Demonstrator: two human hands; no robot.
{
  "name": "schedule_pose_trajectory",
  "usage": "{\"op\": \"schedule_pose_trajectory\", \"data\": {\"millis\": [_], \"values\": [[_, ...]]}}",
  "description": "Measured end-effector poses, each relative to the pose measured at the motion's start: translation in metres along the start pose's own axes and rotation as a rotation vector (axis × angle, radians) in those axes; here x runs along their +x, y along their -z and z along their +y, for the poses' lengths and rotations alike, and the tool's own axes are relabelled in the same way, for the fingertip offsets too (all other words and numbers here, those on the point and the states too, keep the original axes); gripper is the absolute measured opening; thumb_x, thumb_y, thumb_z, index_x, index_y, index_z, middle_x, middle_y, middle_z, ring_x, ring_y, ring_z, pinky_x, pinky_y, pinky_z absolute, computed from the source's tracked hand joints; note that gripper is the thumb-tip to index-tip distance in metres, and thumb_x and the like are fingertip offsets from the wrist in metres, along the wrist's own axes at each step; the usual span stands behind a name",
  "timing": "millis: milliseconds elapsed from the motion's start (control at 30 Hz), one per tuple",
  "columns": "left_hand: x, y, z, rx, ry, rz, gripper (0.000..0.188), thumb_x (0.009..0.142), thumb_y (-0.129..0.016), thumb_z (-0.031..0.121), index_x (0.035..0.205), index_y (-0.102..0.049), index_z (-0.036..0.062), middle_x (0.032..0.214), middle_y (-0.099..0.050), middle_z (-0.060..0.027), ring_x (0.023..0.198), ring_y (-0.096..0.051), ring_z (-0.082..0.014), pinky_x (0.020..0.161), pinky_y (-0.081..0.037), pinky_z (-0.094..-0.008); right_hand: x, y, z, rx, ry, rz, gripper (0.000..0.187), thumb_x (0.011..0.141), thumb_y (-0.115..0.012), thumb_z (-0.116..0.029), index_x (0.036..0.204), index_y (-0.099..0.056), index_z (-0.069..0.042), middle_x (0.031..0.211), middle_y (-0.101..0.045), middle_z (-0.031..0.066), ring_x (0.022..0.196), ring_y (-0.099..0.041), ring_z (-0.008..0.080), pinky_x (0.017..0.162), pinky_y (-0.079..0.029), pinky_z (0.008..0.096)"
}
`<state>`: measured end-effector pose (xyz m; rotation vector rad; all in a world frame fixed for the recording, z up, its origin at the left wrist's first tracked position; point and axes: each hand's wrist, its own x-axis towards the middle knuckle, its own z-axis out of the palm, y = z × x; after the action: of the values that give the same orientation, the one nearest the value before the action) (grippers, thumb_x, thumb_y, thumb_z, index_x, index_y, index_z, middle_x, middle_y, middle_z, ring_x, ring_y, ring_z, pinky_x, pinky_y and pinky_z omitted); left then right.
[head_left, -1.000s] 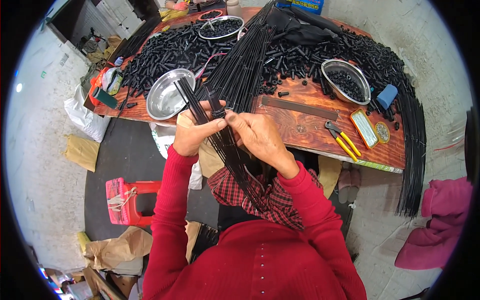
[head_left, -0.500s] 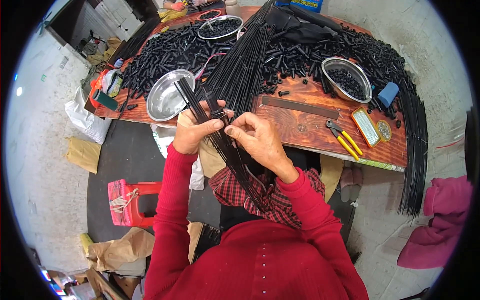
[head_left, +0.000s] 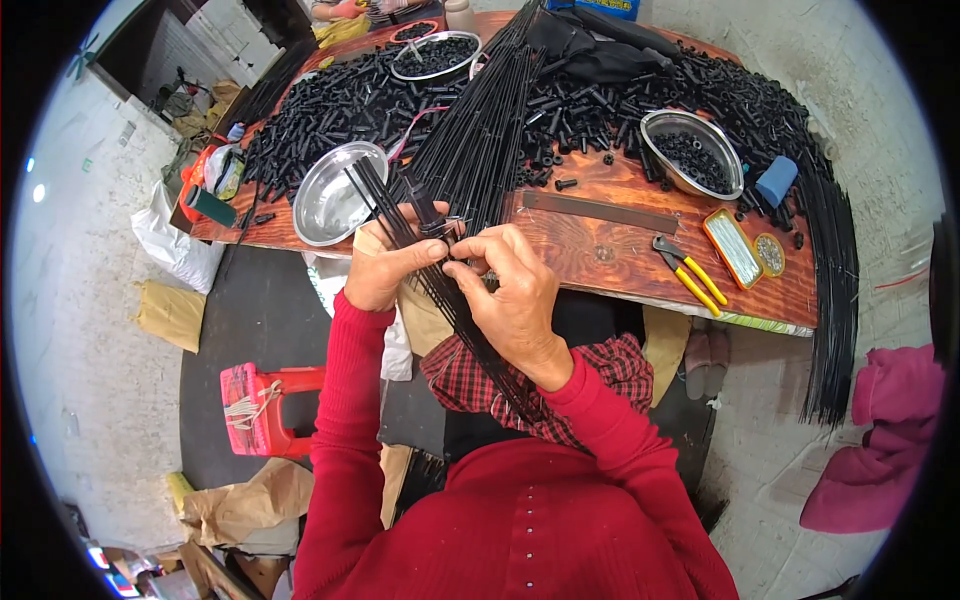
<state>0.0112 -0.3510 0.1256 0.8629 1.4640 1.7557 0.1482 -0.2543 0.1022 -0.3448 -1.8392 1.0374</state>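
My left hand (head_left: 385, 268) is closed around a bundle of thin black rods (head_left: 445, 300), which slants from the metal bowl down toward my lap. It also grips a thicker black bolt-like piece (head_left: 423, 202) upright beside the rods. My right hand (head_left: 512, 300) is closed, thumb and forefinger pinched together at the lower end of that piece; whatever lies between the fingertips is too small to make out. Behind both hands, a larger fan of black rods (head_left: 480, 140) lies across the table.
On the wooden table (head_left: 570, 255) are a shiny bowl (head_left: 318, 215), a bowl of black nuts (head_left: 692, 160), heaps of black bolts (head_left: 350, 110), a flat bar (head_left: 600, 212), yellow-handled pliers (head_left: 690, 276), a tin of pins (head_left: 733, 248) and a blue block (head_left: 777, 181). A red stool (head_left: 262, 410) stands left. Someone's hands show at the far edge.
My right hand has turned and dropped slightly, its fingers curling more tightly by the black piece. My left hand keeps its hold on the rods.
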Motion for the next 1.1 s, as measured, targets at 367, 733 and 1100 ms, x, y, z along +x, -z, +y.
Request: {"op": "schedule_pose_trajectory", "data": {"millis": [367,733,1100], "values": [[-0.002,0.003,0.0,0.007,0.028,0.002,0.053,0.073,-0.073,0.004,0.121,-0.053,-0.0057,0.104,-0.067,-0.017,0.094,-0.066,-0.022,0.087,-0.052,-0.0334,-0.004,-0.01,-0.001,0.208,-0.135,0.018,0.019,0.071,-0.069,0.006,0.086,-0.063,-0.003,0.083,-0.056,0.0041,0.064,-0.055,0.0113,0.059,-0.046,0.025],[0.0,0.01,-0.002,-0.064,0.032,-0.022,0.048,0.073,-0.073,-0.003,0.117,-0.055,-0.0058,0.102,-0.067,-0.0167,0.093,-0.066,-0.0206,0.085,-0.053,-0.0326,-0.003,-0.011,0.002,0.294,-0.109,-0.025,0.016,0.074,-0.065,0.009,0.087,-0.063,0.0,0.081,-0.057,0.0043,0.068,-0.057,0.0102,0.062,-0.047,0.0233],[-0.01,-0.005,0.007,0.019,-0.016,-0.004,0.049,0.079,-0.071,0.011,0.121,-0.052,-0.0049,0.105,-0.066,-0.0179,0.097,-0.065,-0.0231,0.09,-0.05,-0.0365,-0.009,-0.002,0.005,0.236,-0.057,-0.017,0.017,0.073,-0.07,0.005,0.087,-0.064,-0.001,0.078,-0.058,0.0051,0.064,-0.058,0.0131,0.059,-0.047,0.0255]]}}
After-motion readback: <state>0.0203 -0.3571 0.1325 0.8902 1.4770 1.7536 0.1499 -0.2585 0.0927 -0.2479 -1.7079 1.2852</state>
